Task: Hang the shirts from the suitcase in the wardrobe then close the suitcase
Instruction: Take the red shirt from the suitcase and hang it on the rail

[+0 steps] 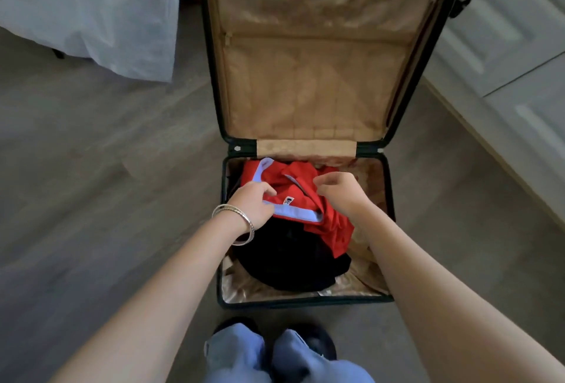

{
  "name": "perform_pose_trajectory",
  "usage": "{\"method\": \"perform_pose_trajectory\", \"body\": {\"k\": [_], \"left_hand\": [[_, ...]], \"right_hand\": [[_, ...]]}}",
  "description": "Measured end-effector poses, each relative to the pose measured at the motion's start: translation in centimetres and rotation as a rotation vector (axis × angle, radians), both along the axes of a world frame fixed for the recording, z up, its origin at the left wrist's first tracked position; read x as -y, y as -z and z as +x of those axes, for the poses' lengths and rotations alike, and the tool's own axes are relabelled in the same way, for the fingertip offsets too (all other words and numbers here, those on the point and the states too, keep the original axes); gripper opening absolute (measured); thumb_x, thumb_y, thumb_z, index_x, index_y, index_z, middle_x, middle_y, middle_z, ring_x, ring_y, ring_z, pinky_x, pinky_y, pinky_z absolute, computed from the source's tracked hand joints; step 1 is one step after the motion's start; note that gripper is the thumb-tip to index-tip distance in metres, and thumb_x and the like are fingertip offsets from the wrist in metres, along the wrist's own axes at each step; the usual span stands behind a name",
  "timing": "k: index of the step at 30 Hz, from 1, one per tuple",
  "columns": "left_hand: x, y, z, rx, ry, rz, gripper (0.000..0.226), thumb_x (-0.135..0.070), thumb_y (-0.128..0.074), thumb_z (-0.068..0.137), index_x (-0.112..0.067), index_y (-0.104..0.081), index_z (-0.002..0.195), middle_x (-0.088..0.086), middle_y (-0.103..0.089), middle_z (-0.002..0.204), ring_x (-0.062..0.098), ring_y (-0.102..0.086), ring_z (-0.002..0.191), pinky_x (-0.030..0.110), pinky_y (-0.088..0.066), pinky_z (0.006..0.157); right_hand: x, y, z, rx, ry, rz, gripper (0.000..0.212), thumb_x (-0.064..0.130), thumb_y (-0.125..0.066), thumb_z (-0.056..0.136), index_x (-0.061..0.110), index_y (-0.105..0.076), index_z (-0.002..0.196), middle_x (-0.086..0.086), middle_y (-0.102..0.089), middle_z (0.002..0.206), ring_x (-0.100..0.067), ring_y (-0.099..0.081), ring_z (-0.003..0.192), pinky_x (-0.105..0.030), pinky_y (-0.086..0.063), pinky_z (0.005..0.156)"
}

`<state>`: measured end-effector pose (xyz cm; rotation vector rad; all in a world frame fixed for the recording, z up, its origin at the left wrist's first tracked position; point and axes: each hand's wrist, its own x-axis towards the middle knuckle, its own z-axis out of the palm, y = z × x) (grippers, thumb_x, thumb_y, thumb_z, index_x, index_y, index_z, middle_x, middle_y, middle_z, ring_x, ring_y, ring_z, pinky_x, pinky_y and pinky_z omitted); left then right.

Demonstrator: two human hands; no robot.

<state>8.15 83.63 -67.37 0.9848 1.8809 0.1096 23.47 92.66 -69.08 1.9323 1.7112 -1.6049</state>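
The left hand point(255, 203) pinches the red shirt point(301, 196); the right hand point(339, 190) hovers, loosely curled, holding nothing. One-handed lifting could drag the black clothes point(290, 257) out.

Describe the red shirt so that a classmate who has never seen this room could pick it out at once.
Find the open suitcase on the wooden floor, its tan-lined lid raised. In its lower half, the red shirt lies on top of a black garment, the left hand on it. Its bright red cloth with pale blue trim sets it apart.
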Motion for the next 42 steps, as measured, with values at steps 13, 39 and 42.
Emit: {"method": "perform_pose_trajectory", "body": {"k": [13,39,42], "left_hand": [[-1.2,11.2,-1.8,-0.161,0.111,-0.115,0.027,-0.010,-0.046,0.086,-0.002,-0.050,0.061,0.018,-0.049,0.067,0.042,-0.052,0.078,0.036,-0.032,0.057],[-0.6,-57.0,-2.6,0.184,0.159,0.231,0.035,-0.018,-0.058,0.052,-0.025,-0.071,0.084,0.006,-0.071,0.097,0.021,-0.063,0.096,0.028,-0.050,0.087],[0.9,-63.7,-3.6,0.006,0.045,0.379,0.022,-0.013,-0.069,0.071,-0.020,-0.072,0.091,0.008,-0.068,0.079,0.021,-0.060,0.073,0.006,-0.035,0.048]], "right_hand": [[-1.1,10.1,-0.5,0.024,-0.149,0.011,0.023,0.008,-0.061,0.084,0.005,-0.072,0.105,-0.015,-0.068,0.115,-0.029,-0.060,0.112,-0.037,-0.046,0.098],[2.1,-57.0,-5.6,-0.213,-0.101,-0.230,0.017,-0.005,-0.067,0.075,0.004,-0.059,0.088,-0.011,-0.061,0.081,-0.015,-0.059,0.064,-0.025,-0.056,0.052],[3.1,-63.5,-7.8,-0.254,-0.095,-0.167,0.016,-0.001,-0.059,0.083,0.007,-0.056,0.070,-0.005,-0.061,0.059,-0.010,-0.057,0.057,-0.019,-0.053,0.051]]}}
